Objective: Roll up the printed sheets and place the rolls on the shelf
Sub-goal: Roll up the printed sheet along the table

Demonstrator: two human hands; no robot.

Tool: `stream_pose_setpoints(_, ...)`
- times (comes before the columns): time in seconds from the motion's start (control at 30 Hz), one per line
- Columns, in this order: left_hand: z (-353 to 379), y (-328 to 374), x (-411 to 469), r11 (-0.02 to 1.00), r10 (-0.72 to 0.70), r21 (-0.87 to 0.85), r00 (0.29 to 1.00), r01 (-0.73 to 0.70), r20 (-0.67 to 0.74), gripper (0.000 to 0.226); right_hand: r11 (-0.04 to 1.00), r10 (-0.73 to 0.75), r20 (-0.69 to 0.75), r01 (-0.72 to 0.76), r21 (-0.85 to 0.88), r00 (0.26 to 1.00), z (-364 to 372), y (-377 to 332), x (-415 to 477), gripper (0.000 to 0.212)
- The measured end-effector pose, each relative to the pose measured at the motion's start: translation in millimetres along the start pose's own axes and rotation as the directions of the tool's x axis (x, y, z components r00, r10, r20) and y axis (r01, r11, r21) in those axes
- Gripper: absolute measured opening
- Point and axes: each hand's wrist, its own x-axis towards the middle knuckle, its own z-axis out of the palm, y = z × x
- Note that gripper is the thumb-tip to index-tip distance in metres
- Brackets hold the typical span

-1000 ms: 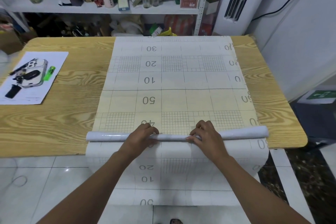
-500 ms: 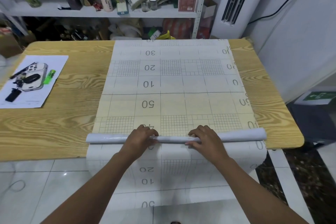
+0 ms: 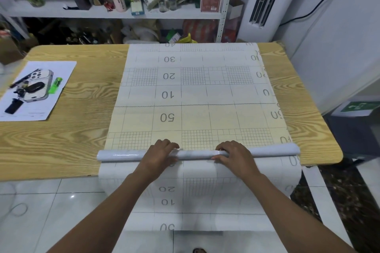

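A white phone (image 3: 39,86) lies at the wooden desk's (image 3: 82,109) left edge; curled fingers of the left hand (image 3: 159,153) and right hand (image 3: 234,153) grasp the glossy grey paper roll (image 3: 119,155).

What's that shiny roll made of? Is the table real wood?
The shiny pale grey roll looks like glossy plastic film or coated paper: light glints on it. The yellow-brown table shows wavy wood grain; real wood or printed laminate, can't tell.

Printed sheet (image 3: 195,92): was pale grey far half, cream near half; carried thin grey grid patches, grey numerals. Roll (image 3: 197,153): glossy whitish grey. Table (image 3: 72,139): showed tan wood grain. Marker (image 3: 55,85): bright green.
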Motion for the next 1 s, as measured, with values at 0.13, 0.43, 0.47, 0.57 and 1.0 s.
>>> stream_pose_setpoints(0.13, 4, 2, -7, 0.997, 0.059, 0.048, 0.998, -0.057, -0.038, 0.049, 0.999, 0.043, 0.039, -0.044, 0.009, 0.998, -4, -4, 3, 0.027)
stream_pose_setpoints(0.43, 1, 1, -2, 0.999, 0.039, 0.017, 0.999, -0.039, -0.006, 0.033, 0.995, 0.094, 0.055, -0.096, 0.031, 0.994, -4, -1, 1, 0.022)
stream_pose_setpoints(0.47, 0, 1, -1, 0.999, 0.04, 0.004, 0.999, -0.04, 0.003, 0.031, 0.995, 0.093, 0.055, -0.095, 0.028, 0.994, -3, -1, 1, 0.022)
stream_pose_setpoints(0.57, -6, 3, -2, 0.997, 0.073, -0.002, 0.997, -0.073, 0.005, 0.031, 0.995, 0.092, 0.065, -0.094, 0.031, 0.994, -2, 1, 3, 0.024)
stream_pose_setpoints(1.0, -6, 7, -9, 1.0, 0.007, -0.01, 0.998, -0.008, -0.056, 0.035, 0.984, -0.078, -0.039, 0.07, -0.165, 0.996, 6, 2, -2, 0.03)
